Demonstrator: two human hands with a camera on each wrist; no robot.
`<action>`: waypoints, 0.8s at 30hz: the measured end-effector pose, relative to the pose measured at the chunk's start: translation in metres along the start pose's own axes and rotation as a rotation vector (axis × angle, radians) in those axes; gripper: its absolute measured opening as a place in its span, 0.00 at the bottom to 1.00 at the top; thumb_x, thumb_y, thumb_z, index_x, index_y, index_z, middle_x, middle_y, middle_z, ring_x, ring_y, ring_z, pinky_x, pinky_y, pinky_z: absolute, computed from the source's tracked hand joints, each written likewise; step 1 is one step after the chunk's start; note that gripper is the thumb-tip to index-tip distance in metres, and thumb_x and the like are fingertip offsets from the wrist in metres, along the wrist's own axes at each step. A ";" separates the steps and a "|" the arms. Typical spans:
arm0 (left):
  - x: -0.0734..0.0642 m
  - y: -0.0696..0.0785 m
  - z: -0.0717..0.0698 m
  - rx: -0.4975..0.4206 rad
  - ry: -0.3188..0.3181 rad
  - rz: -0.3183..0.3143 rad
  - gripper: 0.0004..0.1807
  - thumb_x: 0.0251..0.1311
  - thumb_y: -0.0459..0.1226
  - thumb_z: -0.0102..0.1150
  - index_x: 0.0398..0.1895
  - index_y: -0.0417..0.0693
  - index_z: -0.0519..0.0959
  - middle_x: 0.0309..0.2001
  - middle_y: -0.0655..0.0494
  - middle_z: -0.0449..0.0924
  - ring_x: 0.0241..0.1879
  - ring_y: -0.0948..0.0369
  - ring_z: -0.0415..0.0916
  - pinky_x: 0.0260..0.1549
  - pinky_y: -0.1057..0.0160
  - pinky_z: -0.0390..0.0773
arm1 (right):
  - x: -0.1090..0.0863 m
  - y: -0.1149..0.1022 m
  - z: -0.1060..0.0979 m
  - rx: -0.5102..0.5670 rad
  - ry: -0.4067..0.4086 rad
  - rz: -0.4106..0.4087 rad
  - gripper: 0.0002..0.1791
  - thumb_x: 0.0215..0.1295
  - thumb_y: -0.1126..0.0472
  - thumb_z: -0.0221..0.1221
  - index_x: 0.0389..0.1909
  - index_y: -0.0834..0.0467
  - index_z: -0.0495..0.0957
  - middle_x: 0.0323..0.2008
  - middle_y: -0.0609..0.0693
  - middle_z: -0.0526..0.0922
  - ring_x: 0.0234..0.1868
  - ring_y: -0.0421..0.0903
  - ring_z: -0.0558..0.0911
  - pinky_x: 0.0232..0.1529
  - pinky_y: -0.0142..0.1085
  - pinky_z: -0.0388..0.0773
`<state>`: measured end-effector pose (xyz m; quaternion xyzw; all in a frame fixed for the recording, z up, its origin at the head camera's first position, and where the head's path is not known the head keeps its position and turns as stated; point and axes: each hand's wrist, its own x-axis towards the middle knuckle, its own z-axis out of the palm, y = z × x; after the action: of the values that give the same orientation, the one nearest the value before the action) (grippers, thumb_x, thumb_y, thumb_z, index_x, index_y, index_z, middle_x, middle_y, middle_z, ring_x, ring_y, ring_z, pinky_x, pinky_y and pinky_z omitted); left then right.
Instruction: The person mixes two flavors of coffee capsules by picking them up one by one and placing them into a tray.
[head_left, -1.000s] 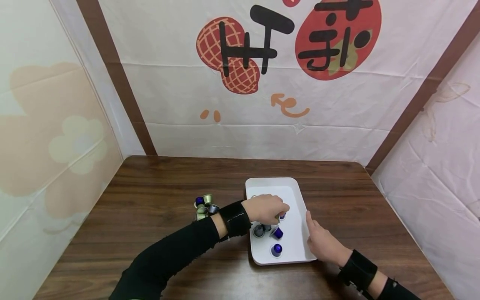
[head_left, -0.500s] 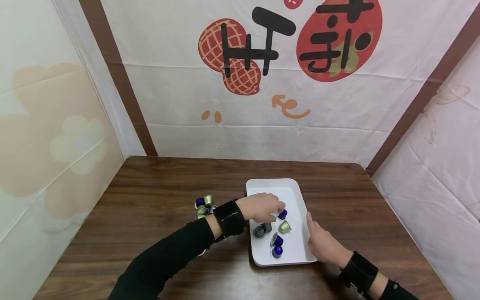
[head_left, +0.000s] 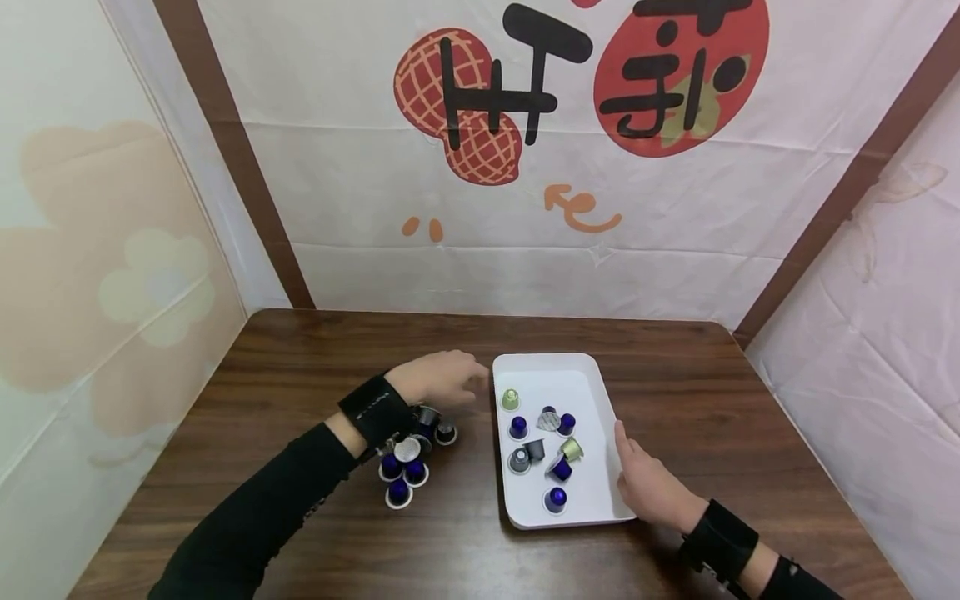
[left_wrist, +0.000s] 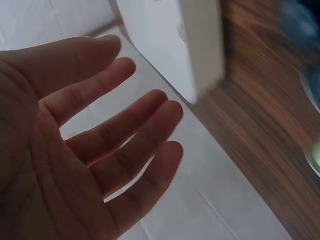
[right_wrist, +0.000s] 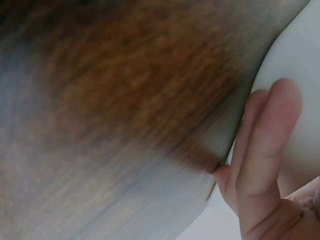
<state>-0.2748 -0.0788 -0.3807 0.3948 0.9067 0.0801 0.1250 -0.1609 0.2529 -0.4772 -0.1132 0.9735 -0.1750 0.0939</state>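
Note:
My left hand hovers between the capsule pile and the white tray. In the left wrist view its fingers are loosely spread and hold nothing. The right hand rests against the tray's right edge with its fingers straight. Several coffee capsules lie scattered in the tray: a green capsule at the upper left, another green capsule, a blue capsule near the front, and a grey capsule. A capsule with its foil lid up lies near the middle.
Left of the tray stands a pile of coffee capsules, with a blue capsule at its front and a dark capsule at its right; my left wrist covers part of it. The wooden table meets a printed cloth behind.
My left hand has left the tray and moved left toward the pile. A green capsule and a foil-up capsule now lie free in the tray. The right hand stays at the edge.

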 end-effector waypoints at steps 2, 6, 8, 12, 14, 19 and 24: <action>-0.008 -0.012 -0.001 0.012 -0.027 -0.033 0.11 0.61 0.36 0.58 0.47 0.48 0.79 0.44 0.53 0.75 0.44 0.57 0.73 0.43 0.57 0.73 | 0.000 0.000 -0.001 0.005 -0.003 -0.004 0.43 0.61 0.71 0.54 0.71 0.71 0.39 0.61 0.69 0.65 0.34 0.44 0.76 0.34 0.37 0.75; -0.020 -0.029 0.002 0.020 -0.075 -0.116 0.17 0.60 0.33 0.59 0.54 0.44 0.77 0.52 0.47 0.74 0.51 0.51 0.72 0.48 0.54 0.72 | 0.000 0.000 -0.002 0.015 -0.020 0.007 0.43 0.62 0.71 0.53 0.71 0.71 0.38 0.62 0.69 0.63 0.34 0.44 0.77 0.34 0.38 0.75; -0.024 -0.036 0.007 0.013 -0.090 -0.153 0.20 0.60 0.32 0.59 0.57 0.43 0.75 0.54 0.45 0.72 0.53 0.50 0.71 0.49 0.54 0.72 | 0.001 0.000 -0.002 0.018 -0.025 0.008 0.43 0.62 0.71 0.53 0.71 0.70 0.38 0.62 0.69 0.63 0.34 0.44 0.76 0.34 0.38 0.74; -0.026 -0.046 0.013 0.005 -0.110 -0.191 0.21 0.59 0.28 0.57 0.57 0.42 0.74 0.53 0.45 0.72 0.52 0.50 0.71 0.48 0.54 0.72 | 0.002 0.002 0.000 0.017 -0.019 -0.004 0.43 0.62 0.71 0.52 0.71 0.70 0.38 0.63 0.69 0.62 0.35 0.45 0.76 0.36 0.39 0.74; -0.027 -0.049 0.016 0.004 -0.119 -0.206 0.21 0.58 0.28 0.56 0.57 0.42 0.74 0.53 0.45 0.72 0.51 0.51 0.71 0.47 0.54 0.72 | 0.002 0.003 0.000 0.016 -0.014 -0.007 0.42 0.62 0.71 0.52 0.71 0.71 0.38 0.62 0.69 0.63 0.35 0.45 0.76 0.36 0.39 0.74; -0.026 -0.056 0.024 -0.013 -0.125 -0.262 0.22 0.57 0.28 0.57 0.56 0.42 0.75 0.53 0.45 0.72 0.50 0.51 0.71 0.46 0.55 0.72 | 0.002 0.004 0.001 0.012 -0.002 -0.014 0.42 0.62 0.71 0.52 0.71 0.71 0.39 0.61 0.69 0.64 0.35 0.45 0.76 0.36 0.39 0.74; -0.022 -0.064 0.031 -0.027 -0.113 -0.277 0.22 0.54 0.26 0.59 0.54 0.43 0.76 0.52 0.45 0.73 0.46 0.53 0.72 0.40 0.56 0.73 | 0.002 0.003 0.000 0.013 0.000 -0.013 0.42 0.62 0.71 0.52 0.71 0.71 0.38 0.62 0.70 0.63 0.38 0.46 0.77 0.39 0.41 0.75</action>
<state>-0.2956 -0.1370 -0.4220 0.2679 0.9429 0.0519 0.1909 -0.1633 0.2551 -0.4788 -0.1188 0.9717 -0.1818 0.0934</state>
